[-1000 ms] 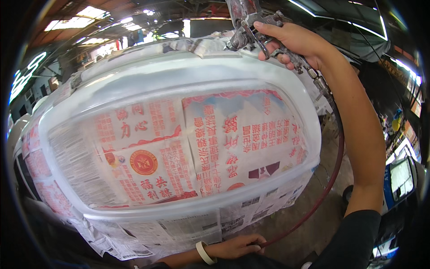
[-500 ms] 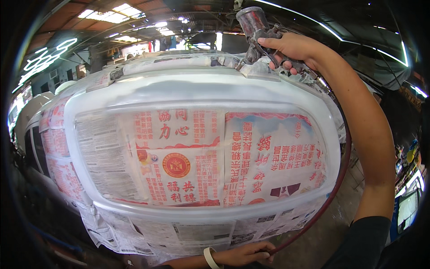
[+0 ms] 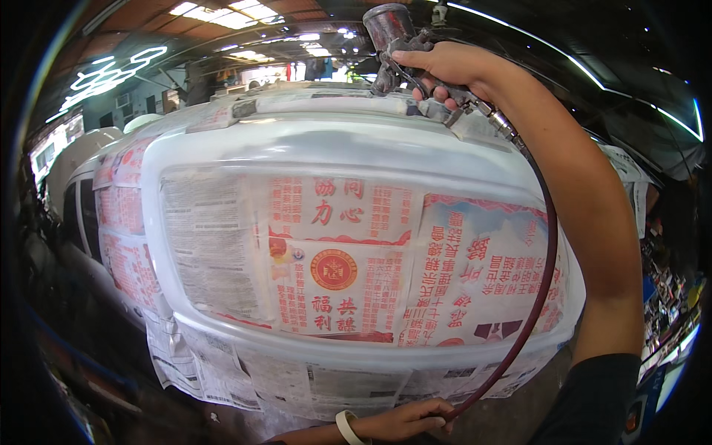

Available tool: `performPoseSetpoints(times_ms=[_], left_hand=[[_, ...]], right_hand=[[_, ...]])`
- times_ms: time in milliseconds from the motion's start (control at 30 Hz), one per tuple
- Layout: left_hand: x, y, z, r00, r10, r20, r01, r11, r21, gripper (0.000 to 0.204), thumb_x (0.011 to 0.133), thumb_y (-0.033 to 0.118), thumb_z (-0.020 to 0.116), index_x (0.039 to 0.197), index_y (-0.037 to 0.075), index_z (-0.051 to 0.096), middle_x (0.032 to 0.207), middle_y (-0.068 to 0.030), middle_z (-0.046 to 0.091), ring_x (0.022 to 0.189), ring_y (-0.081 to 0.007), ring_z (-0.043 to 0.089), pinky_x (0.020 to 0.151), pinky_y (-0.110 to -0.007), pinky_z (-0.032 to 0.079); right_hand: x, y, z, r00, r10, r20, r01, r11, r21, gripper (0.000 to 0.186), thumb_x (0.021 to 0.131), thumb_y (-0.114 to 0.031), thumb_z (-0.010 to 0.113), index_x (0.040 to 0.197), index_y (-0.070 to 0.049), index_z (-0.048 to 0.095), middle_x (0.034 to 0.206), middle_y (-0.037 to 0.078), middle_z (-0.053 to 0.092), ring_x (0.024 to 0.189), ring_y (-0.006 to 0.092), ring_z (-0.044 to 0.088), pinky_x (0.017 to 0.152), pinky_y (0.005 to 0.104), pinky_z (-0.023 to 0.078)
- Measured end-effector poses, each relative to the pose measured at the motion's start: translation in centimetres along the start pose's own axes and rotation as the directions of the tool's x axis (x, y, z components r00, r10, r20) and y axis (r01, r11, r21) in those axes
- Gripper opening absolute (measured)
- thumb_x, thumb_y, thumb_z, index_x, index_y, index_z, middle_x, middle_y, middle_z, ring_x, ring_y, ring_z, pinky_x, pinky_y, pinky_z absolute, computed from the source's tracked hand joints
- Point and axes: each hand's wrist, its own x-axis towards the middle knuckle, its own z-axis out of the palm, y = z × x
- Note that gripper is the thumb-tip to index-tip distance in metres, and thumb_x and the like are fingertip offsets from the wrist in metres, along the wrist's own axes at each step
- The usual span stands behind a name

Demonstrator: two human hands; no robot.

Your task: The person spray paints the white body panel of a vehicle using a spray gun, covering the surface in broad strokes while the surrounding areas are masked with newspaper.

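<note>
Up at the top, my right hand (image 3: 454, 68) is closed around a spray gun (image 3: 390, 28) with a dark cup on it. The gun is over the roof end of a white-coated vehicle (image 3: 319, 142). From its handle a dark red hose (image 3: 547, 274) curves down the right side. At the bottom, my left hand (image 3: 406, 420) grips the lower part of that hose, below the vehicle's rear. A cream ring, like a roll of masking tape (image 3: 347, 429), circles my left wrist. Newspaper sheets (image 3: 334, 230) cover the window inside the pale frame.
More newspaper (image 3: 122, 222) wraps the vehicle's left side, and further sheets (image 3: 297, 382) hang below the window. Cluttered items (image 3: 671, 304) stand at the right. Overhead are a roof with bright skylights (image 3: 226, 13) and hexagonal lights (image 3: 111, 78).
The view has shifted, so the vehicle appears further right. My right hand and the spray gun have moved left along the roof. My left hand keeps its hold on the hose.
</note>
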Motion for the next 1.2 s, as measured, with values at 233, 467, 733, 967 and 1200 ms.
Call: performPoseSetpoints(times_ms=[233,467,733,967,1200], left_hand=[[-1.6,-1.0,-0.1,0.99,-0.065,-0.129,0.05,0.993,-0.109,0.03,0.109,0.028,0.052,0.124,0.002,0.056,0.112,-0.008,0.064,0.104,-0.0167,0.065,0.092,-0.033,0.055],[-2.4,-0.7,-0.1,0.989,-0.074,-0.127,0.049,0.981,-0.19,0.031,0.109,0.029,0.054,0.124,0.002,0.055,0.113,-0.0071,0.065,0.104,-0.0154,0.064,0.093,-0.033,0.054],[-2.5,-0.7,0.1,0.986,-0.031,-0.166,0.011,0.993,-0.118,0.032,0.108,0.03,0.055,0.126,0.003,0.056,0.112,-0.0052,0.067,0.101,-0.013,0.063,0.092,-0.031,0.053],[-2.6,-1.3,0.0,0.979,-0.007,-0.202,-0.013,0.995,-0.097,0.031,0.108,0.03,0.055,0.123,0.004,0.058,0.11,-0.0047,0.067,0.1,-0.0125,0.063,0.089,-0.03,0.052],[-1.0,0.5,0.1,0.999,0.019,-0.028,-0.018,0.999,0.032,0.031,0.108,0.031,0.055,0.121,0.004,0.062,0.108,-0.0047,0.067,0.101,-0.0134,0.063,0.089,-0.031,0.052]], right_hand=[[2.1,-3.6,4.0,0.988,-0.138,0.065,0.133,0.988,0.082,0.051,0.1,-0.053,0.061,0.1,-0.002,0.065,0.074,0.006,0.069,0.047,0.004,0.049,0.038,0.0234,0.045],[1.9,-5.1,4.0,0.99,-0.135,0.045,0.134,0.991,0.025,0.05,0.099,-0.056,0.061,0.098,-0.006,0.066,0.073,0.004,0.071,0.047,0.0032,0.05,0.038,0.0219,0.044],[3.0,-7.0,7.4,0.973,-0.21,0.101,0.2,0.974,0.103,0.056,0.099,-0.057,0.061,0.091,-0.002,0.068,0.071,0.004,0.069,0.047,0.0048,0.049,0.038,0.0236,0.045],[3.6,-6.7,7.5,0.983,-0.167,0.078,0.165,0.986,0.028,0.055,0.1,-0.053,0.061,0.087,0.001,0.067,0.07,0.009,0.067,0.041,0.0066,0.048,0.035,0.0262,0.044],[2.0,-2.2,1.9,1.0,-0.03,-0.007,0.03,0.998,-0.058,0.051,0.1,-0.053,0.061,0.102,-0.002,0.065,0.069,0.005,0.066,0.042,0.0044,0.048,0.036,0.0241,0.043]])
